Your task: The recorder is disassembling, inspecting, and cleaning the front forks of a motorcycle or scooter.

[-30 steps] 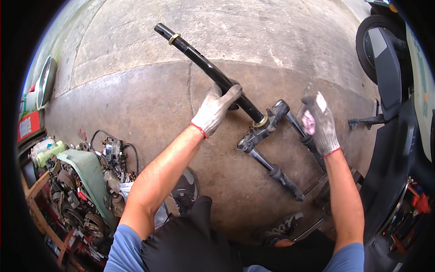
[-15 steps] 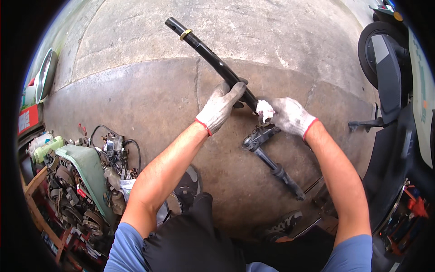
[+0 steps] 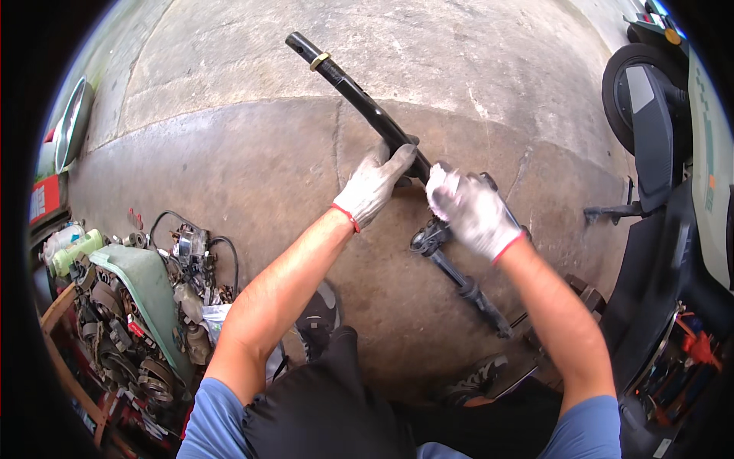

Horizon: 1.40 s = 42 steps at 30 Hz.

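Note:
My left hand (image 3: 376, 183), in a grey-white work glove with a red cuff, is closed around a long black metal tube (image 3: 359, 98). The tube slants from the upper left down toward my right hand, with a yellowish ring (image 3: 319, 61) near its far end. Slightly blurred, my right hand (image 3: 475, 214), gloved alike, presses a crumpled whitish rag (image 3: 441, 187) against the tube's lower end. Below that hand a black fork-like part (image 3: 461, 281) with a leg angles toward my feet. My right hand hides whether tube and fork are joined.
At the left, a pale green bin (image 3: 145, 287) and used metal parts (image 3: 115, 336) crowd the floor beside a cabled assembly (image 3: 191, 246). A scooter (image 3: 650, 115) stands close on the right, its stand (image 3: 612, 210) jutting inward. My shoe (image 3: 319, 314) rests below my left forearm.
My right hand has shifted left and slightly down over the tube's lower end, covering more of it with the rag. My left hand keeps its grip, and the tube has barely moved.

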Available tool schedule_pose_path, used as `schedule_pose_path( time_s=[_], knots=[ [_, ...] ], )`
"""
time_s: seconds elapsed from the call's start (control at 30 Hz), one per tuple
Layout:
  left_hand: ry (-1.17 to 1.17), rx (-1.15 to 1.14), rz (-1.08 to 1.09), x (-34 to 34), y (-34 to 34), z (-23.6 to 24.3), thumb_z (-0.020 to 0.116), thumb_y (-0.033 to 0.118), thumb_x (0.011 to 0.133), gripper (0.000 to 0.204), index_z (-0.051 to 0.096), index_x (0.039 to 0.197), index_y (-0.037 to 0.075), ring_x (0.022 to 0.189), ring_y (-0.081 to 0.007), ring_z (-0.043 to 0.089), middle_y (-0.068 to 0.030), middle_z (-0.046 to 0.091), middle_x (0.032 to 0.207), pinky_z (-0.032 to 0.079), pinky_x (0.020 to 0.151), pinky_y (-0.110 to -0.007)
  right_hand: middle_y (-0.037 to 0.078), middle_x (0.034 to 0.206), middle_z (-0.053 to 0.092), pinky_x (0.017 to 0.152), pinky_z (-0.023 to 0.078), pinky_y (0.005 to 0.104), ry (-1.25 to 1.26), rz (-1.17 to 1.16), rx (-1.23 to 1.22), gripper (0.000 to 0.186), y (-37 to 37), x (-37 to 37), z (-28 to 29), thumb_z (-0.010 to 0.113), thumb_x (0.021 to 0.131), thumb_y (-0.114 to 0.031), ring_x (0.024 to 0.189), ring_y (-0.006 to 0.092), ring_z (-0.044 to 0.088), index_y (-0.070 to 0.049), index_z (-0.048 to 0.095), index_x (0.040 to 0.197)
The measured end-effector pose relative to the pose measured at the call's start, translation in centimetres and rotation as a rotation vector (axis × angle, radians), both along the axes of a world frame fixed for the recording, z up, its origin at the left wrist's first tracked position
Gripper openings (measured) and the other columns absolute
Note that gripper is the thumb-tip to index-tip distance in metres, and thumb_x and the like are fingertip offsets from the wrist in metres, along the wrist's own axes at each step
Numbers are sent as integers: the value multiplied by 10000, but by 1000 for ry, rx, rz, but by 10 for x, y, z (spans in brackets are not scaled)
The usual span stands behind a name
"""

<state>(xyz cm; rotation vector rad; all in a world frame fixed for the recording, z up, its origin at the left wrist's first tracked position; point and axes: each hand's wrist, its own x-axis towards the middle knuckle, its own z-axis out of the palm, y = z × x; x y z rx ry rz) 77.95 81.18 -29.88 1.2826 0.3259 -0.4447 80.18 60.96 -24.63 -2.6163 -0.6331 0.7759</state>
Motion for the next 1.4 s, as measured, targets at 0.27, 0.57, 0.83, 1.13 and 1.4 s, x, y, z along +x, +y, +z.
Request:
schedule_pose_path(
  time_s=[0.27, 0.57, 0.83, 1.13, 1.4],
  knots=[
    [18, -11, -31, -1, 7, 2, 495, 403, 1034, 546, 506, 1392, -9, 981, -153, 625, -101, 664, 1115, 505, 857, -286, 187, 1030, 625, 910, 454, 452, -396, 130, -9, 563, 20, -24, 12, 640, 837, -131, 959, 331, 610, 69, 450, 1328],
    [0, -78, 34, -4, 4, -13, 477, 380, 1037, 475, 554, 1307, -4, 1024, -148, 574, -81, 644, 1110, 442, 958, -309, 211, 1023, 658, 832, 501, 463, -334, -99, -11, 496, 52, -2, -9, 608, 867, -114, 921, 357, 653, 34, 442, 1311],
    [95, -125, 128, -10, 20, -8, 466, 298, 1055, 364, 581, 1245, 10, 828, -100, 583, -24, 635, 985, 496, 755, -277, 192, 1133, 573, 947, 427, 443, -512, 123, -160, 556, 17, -42, 19, 620, 837, -123, 1055, 337, 560, 111, 436, 1307],
    [128, -127, 177, -27, 40, -15, 458, 239, 1051, 429, 509, 1375, -38, 796, -88, 570, -15, 616, 968, 485, 709, -248, 139, 1124, 648, 829, 479, 440, -488, -79, -55, 467, 25, -44, 4, 663, 844, -198, 933, 294, 641, 3, 545, 1249],
    [50, -38, 281, -36, 23, -14, 490, 212, 1023, 401, 547, 1329, -40, 870, -123, 605, -48, 657, 991, 497, 798, -271, 213, 1152, 607, 889, 495, 432, -683, -184, 362, 667, 114, 26, -25, 675, 767, -54, 1042, 362, 594, 18, 439, 1387]
  ],
)
